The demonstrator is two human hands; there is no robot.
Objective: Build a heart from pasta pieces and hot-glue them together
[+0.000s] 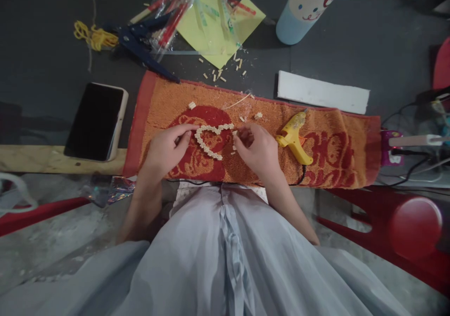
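A heart-shaped outline of small pale pieces [207,152], with a gap along its right side, lies on an orange and red towel [161,100]. My left hand [168,149] holds its upper left edge between index finger and thumb. At the gap on the right, my right hand [258,147] is closed in a pinch around a small pale piece [235,132], mostly covered by the fingertips. A few small pale bits lie just below those fingertips. To the right of my right hand, a yellow glue gun [295,138] rests on the towel.
A phone [96,121] lies left of the towel. Behind it are dark blue pliers [140,41], yellow cord [94,35], plastic wrappers [176,20], green paper [211,39] and scattered stick bits [220,74]. A white strip [323,91] and a bottle [302,11] stand further right.
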